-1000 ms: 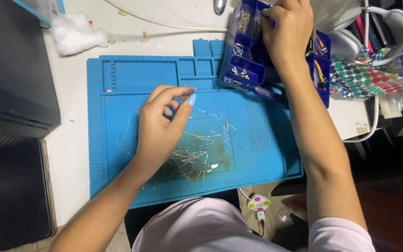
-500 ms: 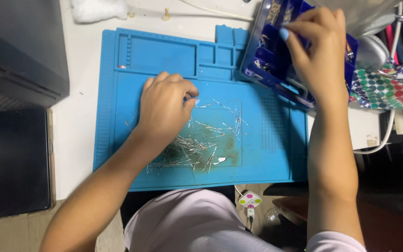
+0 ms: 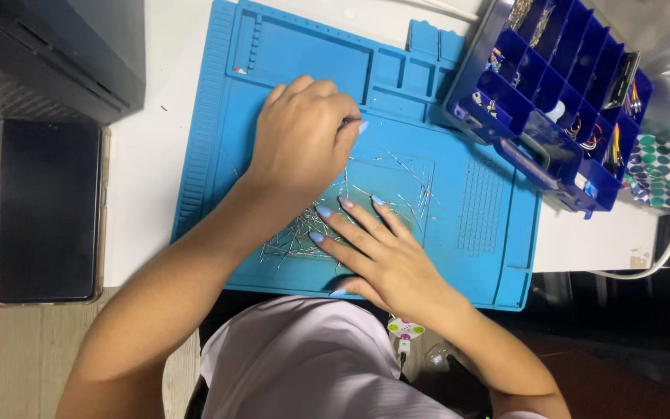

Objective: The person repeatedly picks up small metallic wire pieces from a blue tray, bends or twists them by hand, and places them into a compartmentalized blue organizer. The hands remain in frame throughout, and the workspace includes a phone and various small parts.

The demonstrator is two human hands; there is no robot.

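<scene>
A white table (image 3: 157,155) carries a blue work mat (image 3: 498,233) that reaches its near edge. A scatter of thin metal pins (image 3: 304,233) lies at the mat's middle. The right hand (image 3: 381,252) rests flat on them, fingers spread, grasping nothing. The left hand (image 3: 304,140) sits curled just beyond, fingertips pinched together over the pins; whether it grips one I cannot tell. At the far right corner stands a dark blue compartment box (image 3: 560,93). A black phone (image 3: 46,209) lies near the table's left edge.
</scene>
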